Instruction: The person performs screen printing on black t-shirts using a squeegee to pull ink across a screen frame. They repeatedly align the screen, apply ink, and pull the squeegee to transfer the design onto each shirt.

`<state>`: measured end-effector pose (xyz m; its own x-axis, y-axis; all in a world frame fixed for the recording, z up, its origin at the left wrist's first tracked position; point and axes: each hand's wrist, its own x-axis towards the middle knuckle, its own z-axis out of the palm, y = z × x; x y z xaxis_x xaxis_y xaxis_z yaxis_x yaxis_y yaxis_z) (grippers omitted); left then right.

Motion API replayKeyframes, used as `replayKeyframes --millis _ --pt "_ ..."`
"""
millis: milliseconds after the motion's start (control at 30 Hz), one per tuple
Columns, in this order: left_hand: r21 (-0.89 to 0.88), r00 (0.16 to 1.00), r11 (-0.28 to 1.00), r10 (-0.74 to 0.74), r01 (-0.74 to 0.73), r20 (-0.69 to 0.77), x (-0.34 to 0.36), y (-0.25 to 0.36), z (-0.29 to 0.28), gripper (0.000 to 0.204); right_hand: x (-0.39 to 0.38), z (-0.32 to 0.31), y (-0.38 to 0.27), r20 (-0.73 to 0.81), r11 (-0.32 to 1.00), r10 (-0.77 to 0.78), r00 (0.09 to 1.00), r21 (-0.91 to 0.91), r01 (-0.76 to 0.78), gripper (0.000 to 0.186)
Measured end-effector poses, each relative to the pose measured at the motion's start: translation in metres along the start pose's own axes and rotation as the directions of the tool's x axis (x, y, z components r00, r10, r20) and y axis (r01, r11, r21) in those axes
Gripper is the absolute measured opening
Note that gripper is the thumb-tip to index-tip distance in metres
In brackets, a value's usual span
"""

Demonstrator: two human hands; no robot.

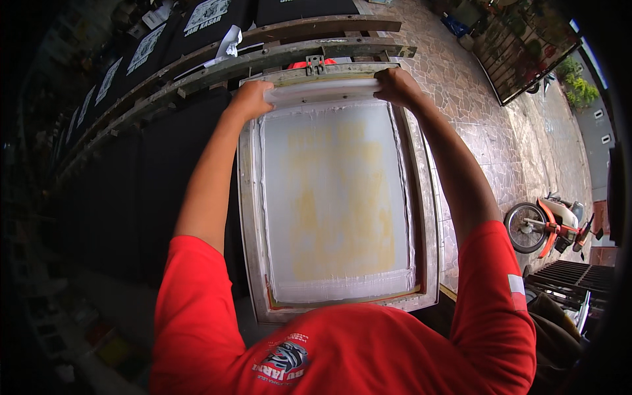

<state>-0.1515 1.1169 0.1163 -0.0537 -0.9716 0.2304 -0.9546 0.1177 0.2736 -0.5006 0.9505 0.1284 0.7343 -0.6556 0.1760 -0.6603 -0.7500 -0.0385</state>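
A screen printing frame [247, 230] lies in front of me, its pale mesh [342, 257] showing a blurred yellowish patch in the middle. White ink lines the inner edges of the mesh and smears across its near end. At the far end a wide, pale squeegee [322, 92] spans the screen from side to side. My left hand [251, 99] is closed round its left end, and my right hand [399, 87] is closed round its right end. Both arms are stretched forward. What lies beneath the screen is mostly hidden.
Beyond the frame run long rails [289, 51] with a metal hinge clamp [315, 64]. Black printed shirts [168, 49] lie in rows farther off, and dark cloth [178, 138] at left. A crumpled white paper [230, 43] rests on the rails. An orange motorcycle [550, 220] stands right on tiled floor [474, 145].
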Motion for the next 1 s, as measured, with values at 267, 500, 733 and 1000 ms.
replayKeyframes --millis 267,500,733,1000 --pt "0.028 0.992 0.993 -0.119 0.118 0.041 -0.114 0.078 0.004 0.029 -0.122 -0.008 -0.051 0.042 1.000 0.013 0.999 0.001 -0.013 0.013" --pt "-0.016 0.993 0.993 -0.118 0.117 -0.020 -0.318 0.191 0.022 0.028 -0.339 -0.015 -0.142 -0.172 0.984 -0.037 0.984 0.163 0.066 0.010" --pt "-0.152 0.988 0.979 -0.147 0.139 -0.042 -0.422 0.243 0.023 0.026 -0.450 -0.028 -0.204 -0.039 0.974 0.101 0.994 0.208 -0.090 0.010" --pt "-0.054 0.994 0.996 -0.072 0.069 -0.076 -0.353 0.210 0.021 0.023 -0.372 -0.029 -0.165 -0.039 0.986 0.063 0.997 0.154 -0.057 0.005"
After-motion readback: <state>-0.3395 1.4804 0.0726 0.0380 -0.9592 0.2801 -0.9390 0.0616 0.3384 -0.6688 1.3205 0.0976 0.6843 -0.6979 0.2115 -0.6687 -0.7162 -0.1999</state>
